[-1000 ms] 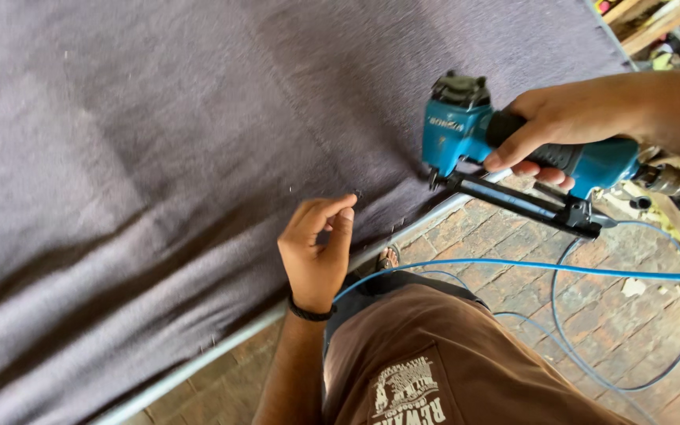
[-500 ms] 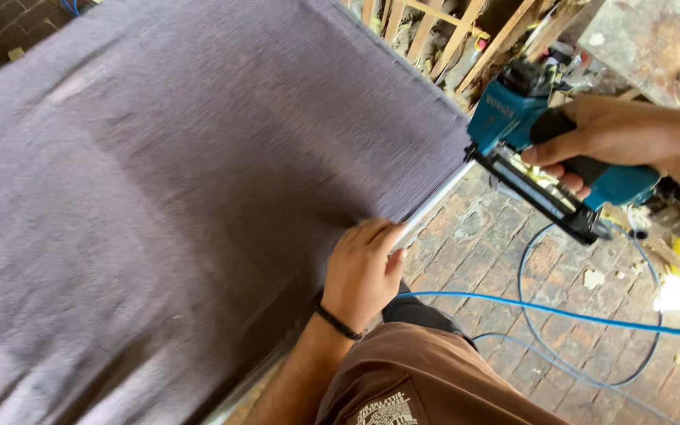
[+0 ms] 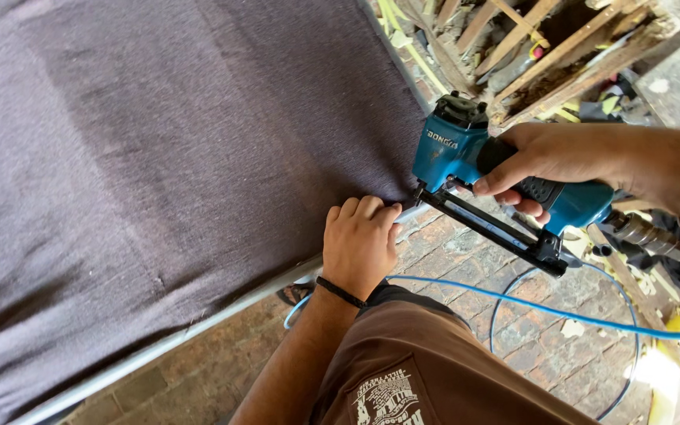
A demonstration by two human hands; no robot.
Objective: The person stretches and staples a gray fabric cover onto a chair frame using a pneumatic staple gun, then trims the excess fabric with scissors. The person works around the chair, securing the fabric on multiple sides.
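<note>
Fabric (image 3: 159, 157) wants tension at the frame edge (image 3: 198, 327): left hand (image 3: 360, 244) presses it, fingers curled, right hand (image 3: 560, 157) clenching stapler (image 3: 466, 153) square.

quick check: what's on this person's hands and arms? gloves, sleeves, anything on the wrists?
No gloves: both the left hand and the right hand are bare. Forearms are bare too, with no sleeves in view. A thin black band circles the left wrist. The right wrist shows nothing worn.

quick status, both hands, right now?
Left hand: curled over the edge of the dark grey fabric sheet, gripping it.
Right hand: closed on the blue pneumatic staple gun, nose at the fabric edge.
</note>
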